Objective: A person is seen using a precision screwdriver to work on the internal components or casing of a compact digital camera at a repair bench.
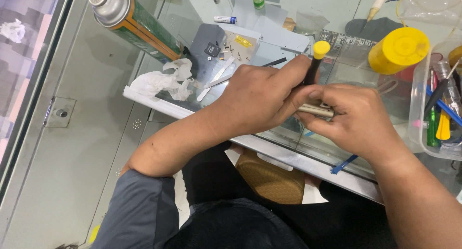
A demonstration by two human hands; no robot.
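The screwdriver (315, 61) you held had a black handle with a round yellow cap on the top. It stood almost upright, leaning a little to the right, and only its upper part was visible above your fingers. The tip was hidden. Under it you had a thin flat device (315, 110) of pale gold colour. It lay nearly horizontal, above the glass counter edge, and only a narrow strip of its side was seen.
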